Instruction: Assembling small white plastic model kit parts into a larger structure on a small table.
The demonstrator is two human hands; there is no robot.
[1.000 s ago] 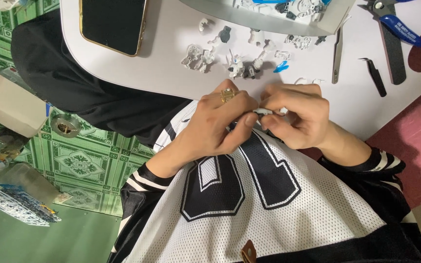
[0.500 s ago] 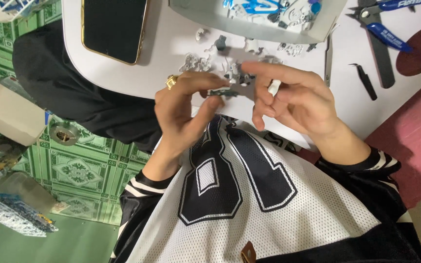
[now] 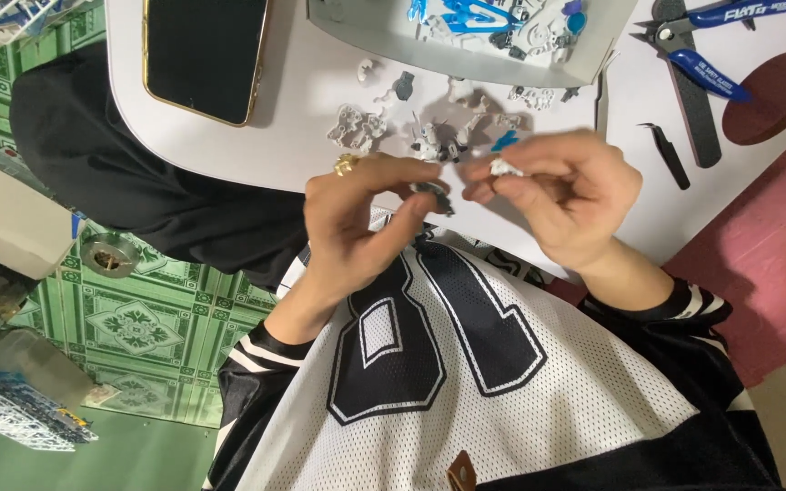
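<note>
Two bare hands work close together above the near edge of a white table (image 3: 229,145), each pinching a small model part. The left hand (image 3: 357,227), a gold ring (image 3: 346,165) on one finger, grips a small dark grey piece (image 3: 433,192) between thumb and fingertips. The right hand (image 3: 566,195) holds a small white piece (image 3: 505,167) the same way, just beside the grey one; whether the two parts touch cannot be told. Just beyond the hands, loose grey and white parts (image 3: 429,127) lie scattered on the table, near a shallow tray (image 3: 466,59) holding blue and white pieces. A black phone (image 3: 204,55) lies face up at the left, while blue-handled nippers (image 3: 702,36), black tweezers (image 3: 666,155) and a dark file (image 3: 693,118) sit at the right. The person wears a white mesh jersey (image 3: 502,382) with dark numerals.
</note>
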